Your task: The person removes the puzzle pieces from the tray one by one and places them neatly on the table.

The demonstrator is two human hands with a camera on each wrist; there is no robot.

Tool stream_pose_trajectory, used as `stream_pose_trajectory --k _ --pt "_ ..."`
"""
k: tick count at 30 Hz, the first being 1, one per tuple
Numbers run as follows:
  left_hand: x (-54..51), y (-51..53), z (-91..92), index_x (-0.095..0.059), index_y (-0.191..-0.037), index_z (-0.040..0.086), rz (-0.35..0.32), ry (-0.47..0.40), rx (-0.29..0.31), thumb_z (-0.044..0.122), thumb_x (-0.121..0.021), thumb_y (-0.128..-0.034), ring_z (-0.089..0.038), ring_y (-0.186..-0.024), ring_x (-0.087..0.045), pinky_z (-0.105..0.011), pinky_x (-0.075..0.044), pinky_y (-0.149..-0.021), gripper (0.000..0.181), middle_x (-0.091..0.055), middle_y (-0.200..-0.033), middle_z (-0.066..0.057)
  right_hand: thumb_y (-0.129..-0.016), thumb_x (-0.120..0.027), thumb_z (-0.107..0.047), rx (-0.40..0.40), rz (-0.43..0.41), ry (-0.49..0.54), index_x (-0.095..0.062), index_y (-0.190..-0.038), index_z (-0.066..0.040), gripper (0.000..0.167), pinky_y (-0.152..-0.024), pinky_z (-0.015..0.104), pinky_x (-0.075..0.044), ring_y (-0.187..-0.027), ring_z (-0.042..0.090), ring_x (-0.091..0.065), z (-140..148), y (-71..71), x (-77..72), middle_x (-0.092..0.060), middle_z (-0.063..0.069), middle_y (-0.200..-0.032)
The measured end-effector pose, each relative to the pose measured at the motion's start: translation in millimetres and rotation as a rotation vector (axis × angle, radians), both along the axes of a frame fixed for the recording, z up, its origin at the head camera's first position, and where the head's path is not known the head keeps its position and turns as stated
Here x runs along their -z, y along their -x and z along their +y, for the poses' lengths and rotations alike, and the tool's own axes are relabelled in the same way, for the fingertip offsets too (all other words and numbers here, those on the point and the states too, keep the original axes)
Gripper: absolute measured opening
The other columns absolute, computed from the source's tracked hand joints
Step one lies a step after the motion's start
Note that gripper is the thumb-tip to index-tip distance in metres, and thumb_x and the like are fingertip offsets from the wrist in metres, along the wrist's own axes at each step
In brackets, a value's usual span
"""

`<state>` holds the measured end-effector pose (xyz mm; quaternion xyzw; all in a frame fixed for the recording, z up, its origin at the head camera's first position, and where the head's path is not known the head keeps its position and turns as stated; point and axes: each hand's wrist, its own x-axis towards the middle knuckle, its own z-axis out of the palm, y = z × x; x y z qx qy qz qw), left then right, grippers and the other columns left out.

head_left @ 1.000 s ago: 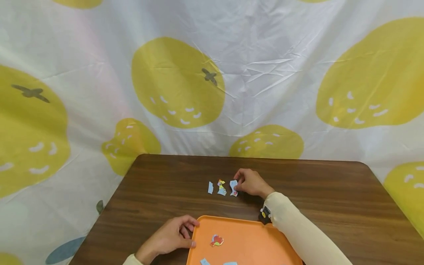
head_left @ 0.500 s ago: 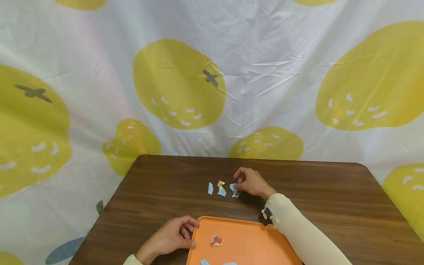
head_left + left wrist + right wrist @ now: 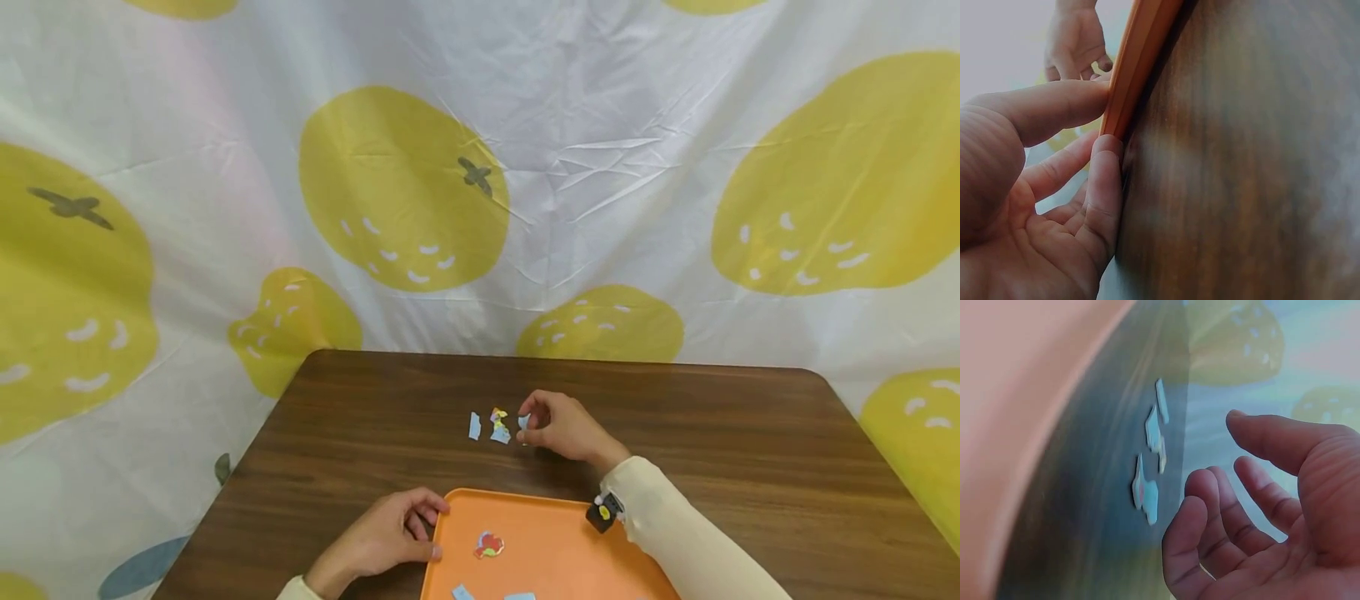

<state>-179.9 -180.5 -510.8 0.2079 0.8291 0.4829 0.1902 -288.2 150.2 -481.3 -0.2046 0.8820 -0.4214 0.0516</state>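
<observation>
Three flat jigsaw-like pieces with irregular edges lie in a row on the brown table: a narrow pale-blue piece, a yellow and blue piece and a blue piece with a red patch. Over that last one my right hand hovers, hiding most of it from the head view; in the right wrist view the thumb and fingers are apart, with nothing between them. The thumb and fingertips of my left hand hold the left rim of an orange tray near its far corner.
On the tray lie a red piece and blue pieces partly cut off by the frame's bottom. A lemon-patterned cloth hangs behind the table's far edge. My right forearm passes over the tray.
My right hand has shifted slightly nearer and left, off the right-hand piece's edge, now covering more of it. That piece had turned a little earlier. The left hand stays on the tray.
</observation>
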Motion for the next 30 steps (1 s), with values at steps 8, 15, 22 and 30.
stream_pose_trajectory --k 8,15,22,30 --pt "0.2 0.0 0.0 -0.069 -0.125 0.010 -0.013 -0.013 -0.008 0.010 -0.089 -0.0846 -0.009 -0.080 -0.063 -0.021 -0.054 -0.067 0.045 -0.063 -0.105 -0.007 -0.089 -0.086 -0.020 -0.102 0.012 0.024 -0.069 -0.109 -0.007 0.029 -0.067 0.024 -0.051 -0.075 0.012 -0.062 -7 -22.2 0.4 -0.067 -0.002 -0.089" --pt "1.3 0.8 0.4 -0.069 -0.124 0.010 0.005 -0.003 -0.001 0.010 -0.089 -0.0837 -0.008 -0.079 -0.063 -0.021 -0.054 -0.067 0.045 -0.064 -0.104 -0.007 -0.091 -0.085 -0.020 -0.242 -0.005 0.041 -0.070 -0.110 -0.007 0.027 -0.072 0.022 -0.056 -0.077 0.004 -0.065 -19 -44.4 2.8 -0.070 -0.002 -0.091" --pt "0.7 1.8 0.3 -0.069 -0.124 0.011 0.003 0.006 -0.005 0.011 -0.089 -0.0836 -0.009 -0.079 -0.064 -0.022 -0.054 -0.067 0.045 -0.064 -0.104 -0.007 -0.087 -0.086 -0.014 -0.382 -0.047 0.027 -0.072 -0.108 -0.008 0.026 -0.071 0.019 -0.055 -0.074 -0.002 -0.061 -34 -60.4 4.6 -0.074 0.005 -0.092" --pt "0.7 1.2 0.9 -0.069 -0.125 0.010 -0.016 0.001 -0.004 0.009 -0.089 -0.0838 -0.010 -0.080 -0.064 -0.022 -0.054 -0.068 0.046 -0.064 -0.105 -0.008 -0.087 -0.087 -0.014 -0.451 -0.062 -0.067 -0.073 -0.107 -0.012 0.024 -0.071 0.015 -0.053 -0.074 -0.007 -0.058 -45 -74.8 9.7 -0.074 -0.002 -0.092"
